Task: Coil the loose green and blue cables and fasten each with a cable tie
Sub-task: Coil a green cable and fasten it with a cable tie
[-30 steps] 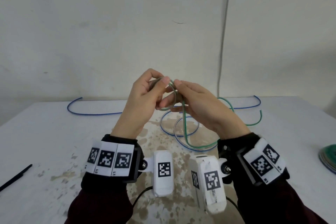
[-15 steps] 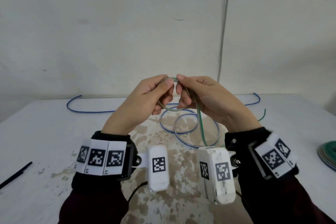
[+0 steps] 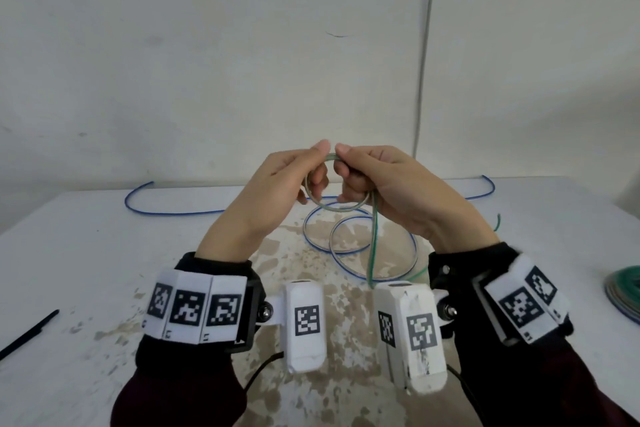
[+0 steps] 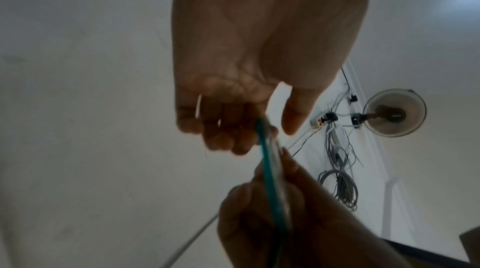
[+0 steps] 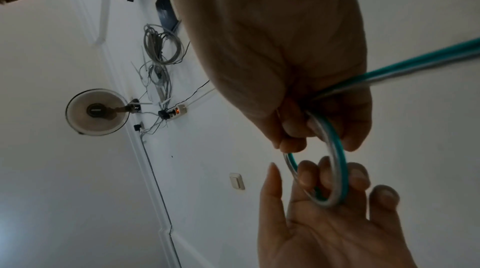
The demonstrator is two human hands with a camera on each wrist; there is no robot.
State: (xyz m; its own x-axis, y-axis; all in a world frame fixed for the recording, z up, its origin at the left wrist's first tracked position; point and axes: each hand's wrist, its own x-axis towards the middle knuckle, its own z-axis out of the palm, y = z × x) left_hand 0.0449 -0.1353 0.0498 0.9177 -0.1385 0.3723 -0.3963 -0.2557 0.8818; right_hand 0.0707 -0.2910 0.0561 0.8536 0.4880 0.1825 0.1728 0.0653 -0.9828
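Note:
Both hands are raised above the table and hold a small coil of the green cable between them. My left hand pinches the coil's left and top side with thumb and fingers. My right hand grips its right side, and the green cable's loose tail hangs down from that fist to the table. In the right wrist view the green coil runs through both hands' fingers. In the left wrist view the green cable is seen edge-on. The blue cable lies in loops on the table below, its ends trailing left and right.
A black cable tie lies near the table's left edge. Another green coil sits at the right edge. The white table has a stained patch in the middle. A wall stands close behind.
The coil has been wound tighter, and most of the green tail at the right has been drawn in. Both hands shifted slightly upward and the right hand moved onto the coil's top.

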